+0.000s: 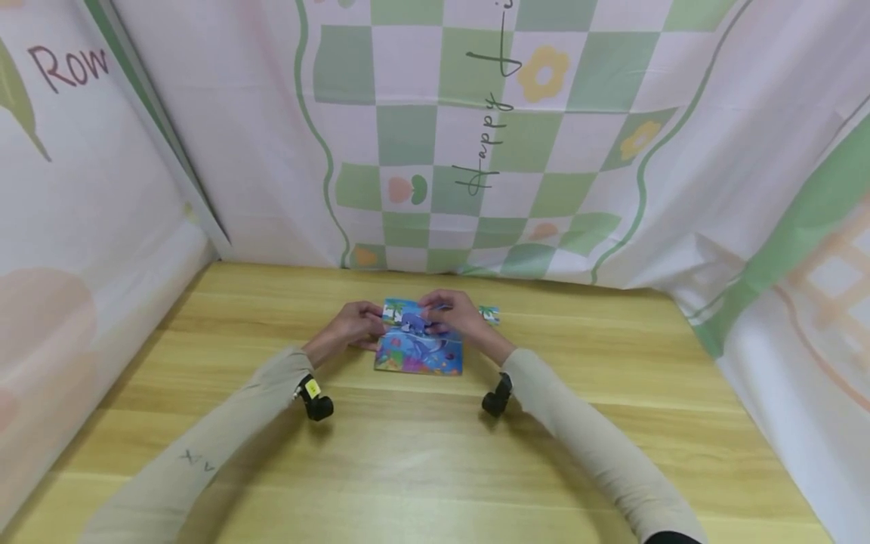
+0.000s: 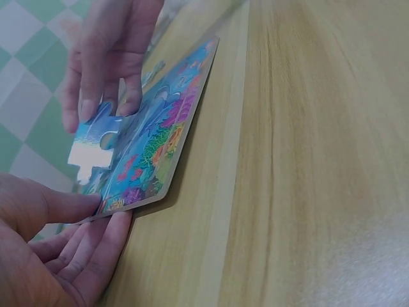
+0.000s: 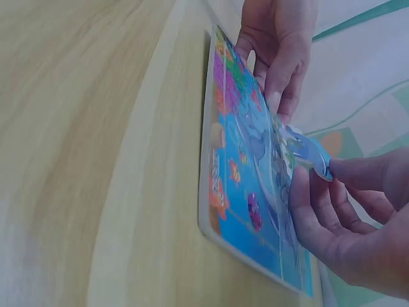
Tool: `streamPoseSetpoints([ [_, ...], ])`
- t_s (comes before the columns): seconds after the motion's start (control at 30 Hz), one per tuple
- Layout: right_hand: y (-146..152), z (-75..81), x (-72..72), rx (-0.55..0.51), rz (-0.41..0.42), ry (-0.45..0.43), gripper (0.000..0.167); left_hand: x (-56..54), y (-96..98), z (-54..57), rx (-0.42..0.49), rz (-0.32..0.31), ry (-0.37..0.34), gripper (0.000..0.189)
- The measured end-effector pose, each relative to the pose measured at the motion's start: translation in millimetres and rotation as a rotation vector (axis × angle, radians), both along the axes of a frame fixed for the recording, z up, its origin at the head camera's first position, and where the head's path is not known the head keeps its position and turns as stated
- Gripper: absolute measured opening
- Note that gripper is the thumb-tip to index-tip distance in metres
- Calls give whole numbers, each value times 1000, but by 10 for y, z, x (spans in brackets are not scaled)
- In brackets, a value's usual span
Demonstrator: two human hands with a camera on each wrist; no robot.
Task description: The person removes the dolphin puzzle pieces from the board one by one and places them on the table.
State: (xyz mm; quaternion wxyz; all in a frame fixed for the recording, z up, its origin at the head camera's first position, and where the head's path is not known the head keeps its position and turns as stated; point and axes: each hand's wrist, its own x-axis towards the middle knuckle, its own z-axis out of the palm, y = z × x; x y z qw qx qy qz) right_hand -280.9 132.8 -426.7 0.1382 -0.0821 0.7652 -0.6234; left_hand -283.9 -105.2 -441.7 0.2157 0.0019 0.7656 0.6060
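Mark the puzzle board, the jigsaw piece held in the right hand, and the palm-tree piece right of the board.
Puzzle board (image 1: 418, 353): head view, on its lower printed half.
Held jigsaw piece (image 2: 91, 146): left wrist view, middle of its shiny face.
Palm-tree piece (image 1: 488, 314): head view, on its printed face.

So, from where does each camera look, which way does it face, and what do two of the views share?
Head: on the head, facing forward and down at the table, puzzle and cloth; both sleeves, the left hand and the right hand show.
Left wrist: on that wrist, facing the puzzle and the piece in the right hand; left hand near, right hand beyond.
Right wrist: on that wrist, facing these from the opposite side; right hand near, left hand beyond.
The two wrist views share the puzzle, the piece and both hands.
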Motion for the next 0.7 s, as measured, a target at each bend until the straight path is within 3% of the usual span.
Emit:
streamPoseSetpoints([
  [0.17,89,-31,-19,-33,10,-28,28,-7,3,-13,5,5,0,52],
  [0.33,253,-49,-28,27,20,22,30,-2,11,-18,-2,17,-3,52],
  [0.47,402,-23,-24,90,15,57,35,4,10,-12,-11,25,-4,52],
  [0.7,700,78,-47,102,9,49,37,5,6,-1,-14,19,1,51],
])
